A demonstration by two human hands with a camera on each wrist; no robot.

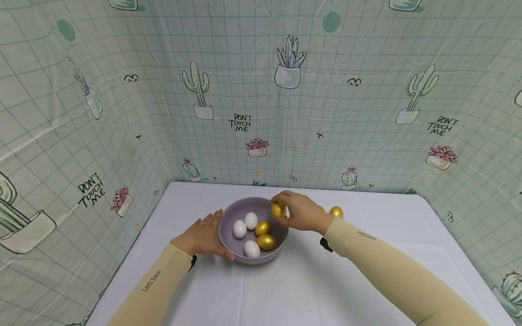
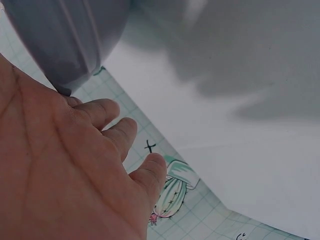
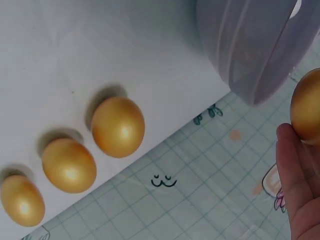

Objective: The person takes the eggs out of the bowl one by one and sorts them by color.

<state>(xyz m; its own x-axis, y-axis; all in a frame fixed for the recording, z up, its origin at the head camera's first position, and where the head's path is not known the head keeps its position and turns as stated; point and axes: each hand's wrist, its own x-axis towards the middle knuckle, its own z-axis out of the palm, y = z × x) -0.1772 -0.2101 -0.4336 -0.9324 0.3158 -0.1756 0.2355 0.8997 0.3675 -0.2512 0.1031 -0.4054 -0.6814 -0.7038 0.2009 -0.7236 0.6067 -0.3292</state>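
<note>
A purple-grey bowl (image 1: 246,260) stands on the table, holding three white eggs (image 1: 239,229) and two golden eggs (image 1: 266,242). My left hand (image 1: 205,235) rests against the bowl's left side, fingers spread along the wall and thumb near the front rim. In the left wrist view its palm and extended fingers (image 2: 125,135) show beside the bowl's wall. At the right rim, my right hand (image 1: 302,212) pinches another golden egg (image 1: 278,209) between thumb and fingertips, over the bowl's inner edge. The right wrist view shows this egg (image 3: 309,107) at the fingertips, partly cut off.
Three more golden eggs (image 3: 118,127) lie in a row on the white-covered table (image 3: 65,60), right of the bowl. In the head view the right hand partly hides them. Cactus-printed cloth (image 1: 285,113) rises behind the table and at both sides.
</note>
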